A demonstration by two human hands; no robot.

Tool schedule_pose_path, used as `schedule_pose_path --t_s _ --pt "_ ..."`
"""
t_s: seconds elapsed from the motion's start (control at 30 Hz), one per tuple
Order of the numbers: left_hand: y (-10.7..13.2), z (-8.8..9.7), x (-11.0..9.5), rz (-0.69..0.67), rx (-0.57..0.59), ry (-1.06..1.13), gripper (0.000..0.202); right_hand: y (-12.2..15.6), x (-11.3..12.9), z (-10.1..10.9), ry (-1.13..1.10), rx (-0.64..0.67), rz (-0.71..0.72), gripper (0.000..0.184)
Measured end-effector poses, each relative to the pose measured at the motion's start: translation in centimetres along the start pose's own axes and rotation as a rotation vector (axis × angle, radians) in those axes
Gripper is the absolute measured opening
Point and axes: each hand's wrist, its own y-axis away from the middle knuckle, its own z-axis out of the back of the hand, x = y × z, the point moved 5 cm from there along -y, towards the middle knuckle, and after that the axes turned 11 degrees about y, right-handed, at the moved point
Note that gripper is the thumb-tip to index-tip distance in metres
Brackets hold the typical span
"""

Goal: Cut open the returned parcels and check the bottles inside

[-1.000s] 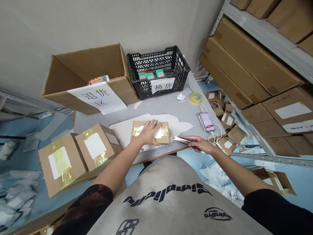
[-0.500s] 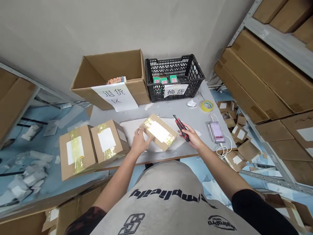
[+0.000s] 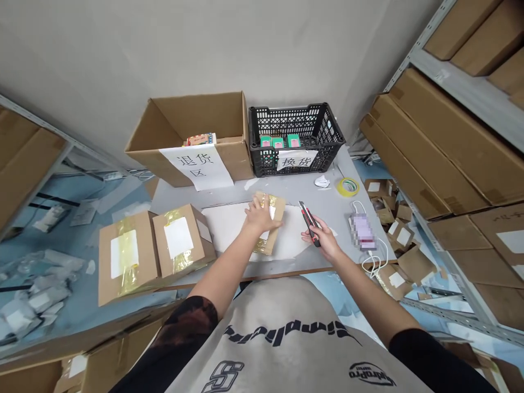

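A small taped cardboard parcel [image 3: 273, 226] lies on a white sheet [image 3: 229, 224] in the middle of the grey table [image 3: 327, 204], turned lengthwise away from me. My left hand [image 3: 258, 214] rests on top of it with fingers curled over its far end. My right hand [image 3: 325, 240] is closed on a red and black utility knife [image 3: 309, 221], blade end pointing away, a short gap to the right of the parcel.
An open cardboard box [image 3: 196, 136] with a paper sign and a black plastic crate [image 3: 297, 136] stand at the back. Two taped parcels [image 3: 151, 245] sit at the left. A tape roll [image 3: 347, 186] and a phone with cable [image 3: 363, 230] lie right. Shelves with cartons [image 3: 446, 125] flank the right.
The parcel has been turned from a slanted position to lengthwise, and my left hand moved from its near left corner onto its top. The knife hand dropped slightly toward me.
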Motion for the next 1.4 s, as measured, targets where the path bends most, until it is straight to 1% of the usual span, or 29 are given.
schedule_pose_path --t_s 0.07,0.13,0.17,0.2,0.23,0.3,0.37,0.4,0.47,0.6,0.73,1.0,1.13,1.27,1.4 --pt "0.0 -0.4 -0.5 -0.174 0.100 -0.030 0.130 -1.0 2.1 1.0 0.142 0.058 0.020 0.062" --pt "0.2 -0.8 -0.6 -0.395 0.249 -0.061 0.130 -1.9 4.0 1.4 0.263 0.152 0.020 0.060" --pt "0.5 -1.0 -0.5 -0.484 0.311 -0.078 0.130 -2.3 4.7 1.5 0.313 0.198 0.011 0.059" --pt "0.7 -1.1 -0.2 -0.538 0.346 -0.091 0.130 -2.6 5.3 1.6 0.355 0.229 -0.004 0.058" --pt "0.9 -1.1 0.2 -0.555 0.346 -0.098 0.130 -2.9 5.6 1.8 0.390 0.250 -0.020 0.058" --pt "1.1 -1.2 0.8 -0.523 0.270 -0.085 0.129 -3.2 5.7 2.2 0.440 0.281 -0.052 0.058" --pt "1.4 -1.3 1.3 -0.476 0.171 -0.062 0.129 -3.2 5.1 2.5 0.466 0.335 -0.081 0.057" --pt "1.5 -1.4 1.4 -0.468 0.136 -0.056 0.129 -3.1 4.7 2.5 0.467 0.369 -0.091 0.057" --pt "1.7 -1.5 1.5 -0.490 0.102 -0.059 0.128 -3.0 3.9 2.5 0.448 0.413 -0.096 0.058" --pt "1.6 -1.4 1.6 -0.563 0.086 -0.075 0.124 -3.2 2.5 2.3 0.401 0.403 -0.099 0.060" --pt "1.5 -1.4 1.9 -0.592 0.064 -0.085 0.123 -3.5 1.8 2.0 0.357 0.400 -0.100 0.060" --pt "1.8 -2.1 2.2 -0.615 0.057 -0.077 0.123 -4.2 1.9 2.4 0.303 0.392 -0.074 0.060" --pt "1.9 -2.0 2.2 -0.614 0.069 -0.061 0.123 -4.6 1.9 2.2 0.294 0.405 -0.069 0.059" --pt "2.1 -1.8 2.3 -0.599 0.097 -0.053 0.123 -4.1 1.8 2.0 0.323 0.426 -0.078 0.059" --pt "2.4 -1.3 2.5 -0.617 0.099 -0.048 0.120 -3.7 2.0 1.8 0.329 0.443 -0.086 0.060"
